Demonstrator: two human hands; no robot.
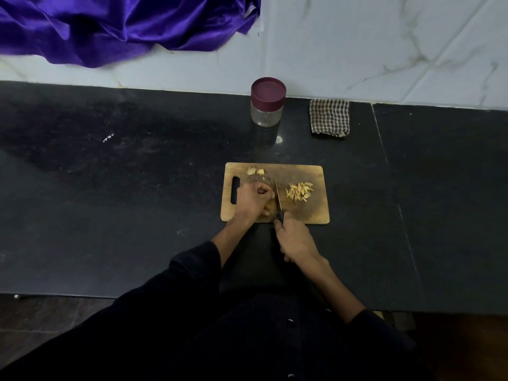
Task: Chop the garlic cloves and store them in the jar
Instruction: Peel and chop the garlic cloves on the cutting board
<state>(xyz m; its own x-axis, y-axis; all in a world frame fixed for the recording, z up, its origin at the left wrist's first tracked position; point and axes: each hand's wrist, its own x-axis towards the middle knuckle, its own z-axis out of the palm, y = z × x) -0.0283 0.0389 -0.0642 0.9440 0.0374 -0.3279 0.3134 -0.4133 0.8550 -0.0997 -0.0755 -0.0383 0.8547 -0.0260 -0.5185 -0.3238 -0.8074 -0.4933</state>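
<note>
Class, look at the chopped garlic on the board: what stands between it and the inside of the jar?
The maroon lid is on the jar, closing it. The counter between the chopped garlic and the jar looks bare.

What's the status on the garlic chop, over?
Left hand pinning a clove, right hand on the knife, mid-cut. Chopped pile on the board. Jar lidded, empty. Nothing in the way.

- Black speckled stone countertop (137, 188), glossy, with a thin seam at right.
- White marble-veined tiled wall (384, 45) behind it.
- Shiny purple satin cloth (110, 26) draped upper left.
- Dim, bluish light.
</note>
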